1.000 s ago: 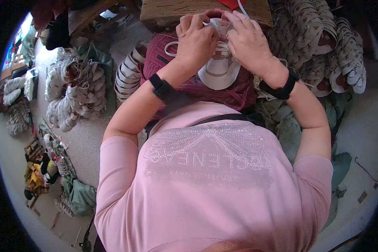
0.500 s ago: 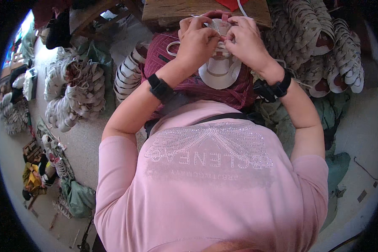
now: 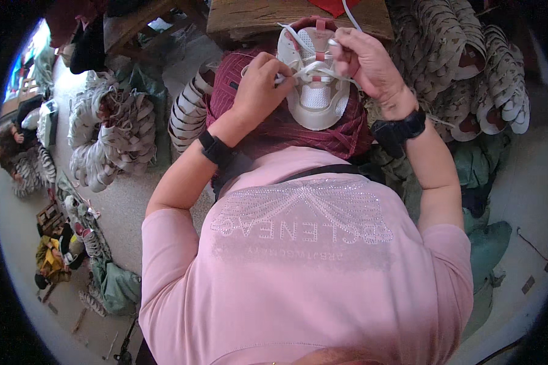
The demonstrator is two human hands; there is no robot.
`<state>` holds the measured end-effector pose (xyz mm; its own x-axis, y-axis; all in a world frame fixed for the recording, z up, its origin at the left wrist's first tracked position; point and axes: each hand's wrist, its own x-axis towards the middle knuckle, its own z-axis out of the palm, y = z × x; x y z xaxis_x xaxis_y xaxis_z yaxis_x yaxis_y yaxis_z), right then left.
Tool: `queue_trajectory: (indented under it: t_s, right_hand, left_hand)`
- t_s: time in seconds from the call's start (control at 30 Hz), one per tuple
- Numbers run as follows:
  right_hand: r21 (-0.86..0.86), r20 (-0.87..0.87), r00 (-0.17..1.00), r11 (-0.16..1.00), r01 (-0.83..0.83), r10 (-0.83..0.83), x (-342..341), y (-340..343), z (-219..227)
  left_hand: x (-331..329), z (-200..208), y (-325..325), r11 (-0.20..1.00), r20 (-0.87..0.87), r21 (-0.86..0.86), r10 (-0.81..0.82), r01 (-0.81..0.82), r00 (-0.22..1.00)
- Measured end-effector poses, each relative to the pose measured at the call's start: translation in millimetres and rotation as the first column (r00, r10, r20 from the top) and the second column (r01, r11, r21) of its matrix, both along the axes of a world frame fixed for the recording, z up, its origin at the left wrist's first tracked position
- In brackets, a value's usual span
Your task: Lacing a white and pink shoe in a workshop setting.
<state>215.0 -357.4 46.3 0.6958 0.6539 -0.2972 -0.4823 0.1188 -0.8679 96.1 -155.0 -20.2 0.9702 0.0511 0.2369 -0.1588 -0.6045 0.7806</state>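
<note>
Left grip (image 3: 263, 85), right grip (image 3: 368, 64): pinching lace (image 3: 313, 66) | tongue (image 3: 320, 56) inside shoe (image 3: 316, 97)

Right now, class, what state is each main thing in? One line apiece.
White shoe: toe toward the person
White lace: threaded through the shoe, untied
Left hand: pinching the lace
Right hand: pinching the lace
Maroon cloth: spread beneath the shoe
Black wristbands: fastened
Shoe pieces at right: nested in rows
</note>
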Motion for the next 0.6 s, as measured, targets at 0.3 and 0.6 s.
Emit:
queue_trajectory:
  t_s: [0.3,0.6]
  right_hand:
    - [0.248,-0.314,0.850,0.828,0.503,-0.423,72.2,-152.5,38.9]
    - [0.412,-0.285,0.724,0.601,0.684,-0.628,111.5,-342.7,95.3]
  left_hand:
    - [12.5,21.4,22.1,0.933,0.296,0.350,-0.194,0.082,0.935]
    - [41.6,12.2,-8.4,0.972,0.289,0.164,-0.209,0.166,0.934]
